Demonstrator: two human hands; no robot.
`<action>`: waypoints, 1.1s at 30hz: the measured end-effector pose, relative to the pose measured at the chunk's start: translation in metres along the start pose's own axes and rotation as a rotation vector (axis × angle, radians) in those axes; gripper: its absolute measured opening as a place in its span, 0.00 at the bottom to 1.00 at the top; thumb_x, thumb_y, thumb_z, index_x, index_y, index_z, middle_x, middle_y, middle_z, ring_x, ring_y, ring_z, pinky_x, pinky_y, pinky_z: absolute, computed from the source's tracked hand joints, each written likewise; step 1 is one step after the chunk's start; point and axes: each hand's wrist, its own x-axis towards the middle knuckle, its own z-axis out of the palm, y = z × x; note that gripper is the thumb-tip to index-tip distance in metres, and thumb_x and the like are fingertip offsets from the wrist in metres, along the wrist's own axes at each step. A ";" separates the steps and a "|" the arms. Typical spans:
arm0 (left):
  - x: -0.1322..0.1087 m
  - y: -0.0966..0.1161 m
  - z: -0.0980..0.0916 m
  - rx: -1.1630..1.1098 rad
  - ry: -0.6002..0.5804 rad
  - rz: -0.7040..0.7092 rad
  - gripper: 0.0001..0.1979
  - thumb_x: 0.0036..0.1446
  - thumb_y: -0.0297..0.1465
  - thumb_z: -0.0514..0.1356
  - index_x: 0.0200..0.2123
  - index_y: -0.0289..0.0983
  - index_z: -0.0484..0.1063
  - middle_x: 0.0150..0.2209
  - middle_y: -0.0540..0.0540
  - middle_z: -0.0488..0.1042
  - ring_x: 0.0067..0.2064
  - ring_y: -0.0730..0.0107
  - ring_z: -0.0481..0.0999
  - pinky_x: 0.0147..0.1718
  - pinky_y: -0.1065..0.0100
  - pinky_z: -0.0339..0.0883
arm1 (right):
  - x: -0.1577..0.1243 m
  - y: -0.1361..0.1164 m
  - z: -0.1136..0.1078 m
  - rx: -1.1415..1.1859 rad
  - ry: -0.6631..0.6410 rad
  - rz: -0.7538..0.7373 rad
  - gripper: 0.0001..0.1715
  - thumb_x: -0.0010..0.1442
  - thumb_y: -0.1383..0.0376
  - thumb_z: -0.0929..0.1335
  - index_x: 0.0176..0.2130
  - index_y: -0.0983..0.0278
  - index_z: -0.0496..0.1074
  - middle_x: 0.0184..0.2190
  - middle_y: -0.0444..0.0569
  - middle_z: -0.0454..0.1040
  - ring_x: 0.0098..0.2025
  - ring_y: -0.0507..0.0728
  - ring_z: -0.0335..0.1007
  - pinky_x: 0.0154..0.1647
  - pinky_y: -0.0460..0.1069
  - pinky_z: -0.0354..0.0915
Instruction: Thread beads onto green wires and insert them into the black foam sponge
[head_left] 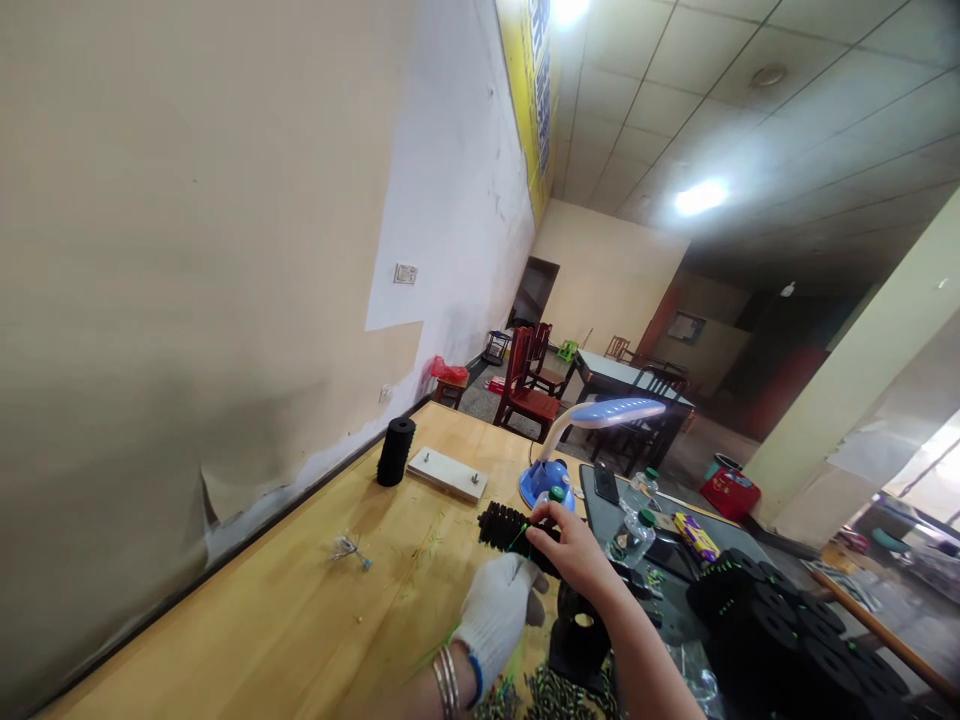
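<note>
My left hand (499,612), in a white knit glove with bangles at the wrist, is closed round the near end of a black ribbed foam roll (508,529). My bare right hand (571,548) pinches the same roll from above, with a thin green strand between its fingertips. The roll lies across the air just above the wooden table (300,610), pointing left. Beneath my right forearm stands another black piece (581,640) with a hole in it.
A black foam cylinder (395,451) and a wooden board with two pins (448,472) stand near the wall. A blue desk lamp (577,440), bottles (631,535) and a phone (606,483) sit ahead. Stacked black discs (780,620) fill the right. Chairs and tables stand further back.
</note>
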 end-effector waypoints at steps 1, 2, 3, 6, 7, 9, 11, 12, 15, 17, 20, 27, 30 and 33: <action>-0.001 0.001 0.000 0.020 0.007 -0.001 0.18 0.63 0.43 0.56 0.39 0.34 0.73 0.35 0.48 0.76 0.33 0.69 0.76 0.36 0.62 0.71 | -0.005 0.000 0.000 -0.025 0.005 -0.023 0.12 0.52 0.62 0.68 0.39 0.59 0.74 0.37 0.46 0.77 0.41 0.59 0.71 0.43 0.51 0.61; -0.002 0.001 0.000 0.040 0.013 0.000 0.17 0.63 0.43 0.56 0.40 0.34 0.73 0.36 0.48 0.76 0.34 0.69 0.76 0.37 0.62 0.71 | -0.010 0.000 0.000 -0.060 0.013 -0.046 0.15 0.51 0.63 0.69 0.41 0.59 0.73 0.40 0.47 0.77 0.44 0.60 0.71 0.46 0.52 0.60; -0.003 0.002 0.000 0.060 0.019 0.004 0.17 0.63 0.43 0.56 0.39 0.34 0.73 0.36 0.48 0.76 0.34 0.68 0.76 0.37 0.62 0.71 | -0.014 0.000 0.000 -0.100 0.022 -0.067 0.18 0.51 0.64 0.69 0.44 0.59 0.72 0.43 0.48 0.77 0.47 0.61 0.70 0.48 0.53 0.59; -0.012 0.005 -0.003 0.113 0.044 0.032 0.15 0.61 0.41 0.57 0.35 0.35 0.74 0.33 0.46 0.77 0.35 0.64 0.76 0.38 0.63 0.67 | -0.020 0.002 0.003 -0.195 0.056 -0.110 0.19 0.53 0.65 0.69 0.47 0.58 0.71 0.45 0.49 0.77 0.50 0.62 0.70 0.51 0.55 0.57; -0.017 0.007 -0.005 0.124 0.055 0.043 0.13 0.60 0.40 0.58 0.33 0.36 0.75 0.32 0.46 0.77 0.37 0.61 0.77 0.38 0.63 0.66 | -0.021 0.003 0.004 -0.210 0.065 -0.122 0.19 0.53 0.65 0.69 0.47 0.58 0.70 0.45 0.49 0.77 0.50 0.62 0.70 0.50 0.54 0.57; -0.030 0.009 -0.010 0.179 0.097 0.081 0.10 0.56 0.39 0.60 0.35 0.39 0.76 0.34 0.43 0.79 0.42 0.55 0.76 0.41 0.62 0.63 | -0.022 0.006 0.006 -0.227 0.078 -0.149 0.18 0.54 0.64 0.69 0.47 0.58 0.70 0.45 0.49 0.78 0.50 0.61 0.71 0.50 0.54 0.58; -0.046 0.010 -0.015 0.288 0.160 0.144 0.13 0.54 0.37 0.60 0.42 0.41 0.76 0.40 0.40 0.79 0.47 0.51 0.75 0.46 0.60 0.61 | -0.023 0.008 0.008 -0.234 0.087 -0.168 0.18 0.55 0.64 0.69 0.47 0.58 0.70 0.45 0.49 0.78 0.50 0.61 0.71 0.50 0.54 0.58; -0.055 0.011 -0.018 0.346 0.189 0.179 0.16 0.53 0.37 0.60 0.45 0.41 0.75 0.44 0.38 0.79 0.49 0.48 0.74 0.49 0.58 0.59 | -0.023 0.008 0.009 -0.236 0.093 -0.174 0.18 0.55 0.64 0.69 0.48 0.58 0.70 0.46 0.49 0.78 0.50 0.62 0.71 0.50 0.54 0.57; -0.077 0.011 -0.028 0.402 0.227 0.250 0.21 0.54 0.36 0.60 0.51 0.38 0.73 0.51 0.35 0.76 0.54 0.46 0.71 0.55 0.55 0.57 | -0.025 0.008 0.010 -0.249 0.108 -0.192 0.19 0.56 0.64 0.69 0.49 0.58 0.70 0.47 0.50 0.77 0.51 0.62 0.70 0.51 0.55 0.57; -0.089 0.011 -0.035 0.314 0.213 0.261 0.22 0.56 0.37 0.59 0.53 0.38 0.72 0.54 0.36 0.75 0.56 0.49 0.71 0.57 0.55 0.57 | -0.027 0.007 0.010 -0.259 0.114 -0.205 0.20 0.56 0.64 0.68 0.49 0.59 0.70 0.47 0.51 0.77 0.51 0.62 0.70 0.51 0.55 0.57; -0.104 0.015 -0.047 0.049 0.138 0.227 0.21 0.58 0.40 0.58 0.53 0.39 0.71 0.54 0.39 0.74 0.56 0.54 0.71 0.58 0.57 0.61 | -0.028 0.005 0.009 -0.275 0.117 -0.229 0.19 0.57 0.64 0.68 0.50 0.60 0.70 0.47 0.52 0.77 0.51 0.62 0.70 0.51 0.55 0.58; -0.144 0.036 -0.090 -0.544 0.138 0.088 0.23 0.52 0.45 0.65 0.43 0.32 0.75 0.41 0.37 0.80 0.42 0.58 0.79 0.49 0.55 0.70 | -0.028 0.005 0.006 -0.283 0.126 -0.281 0.20 0.58 0.62 0.68 0.50 0.63 0.71 0.47 0.55 0.77 0.52 0.65 0.69 0.52 0.57 0.60; -0.160 0.039 -0.115 -0.568 0.265 0.120 0.21 0.51 0.43 0.66 0.40 0.32 0.76 0.37 0.40 0.80 0.37 0.61 0.79 0.44 0.57 0.72 | -0.037 0.000 0.008 -0.272 0.205 -0.278 0.23 0.59 0.61 0.67 0.53 0.65 0.69 0.53 0.60 0.73 0.59 0.69 0.60 0.58 0.63 0.55; -0.175 0.036 -0.140 -0.514 0.376 0.131 0.18 0.52 0.41 0.66 0.40 0.32 0.76 0.36 0.41 0.80 0.37 0.62 0.78 0.43 0.59 0.73 | -0.071 -0.018 0.018 -0.204 0.388 -0.386 0.19 0.61 0.59 0.66 0.50 0.64 0.70 0.47 0.58 0.76 0.53 0.66 0.66 0.56 0.62 0.59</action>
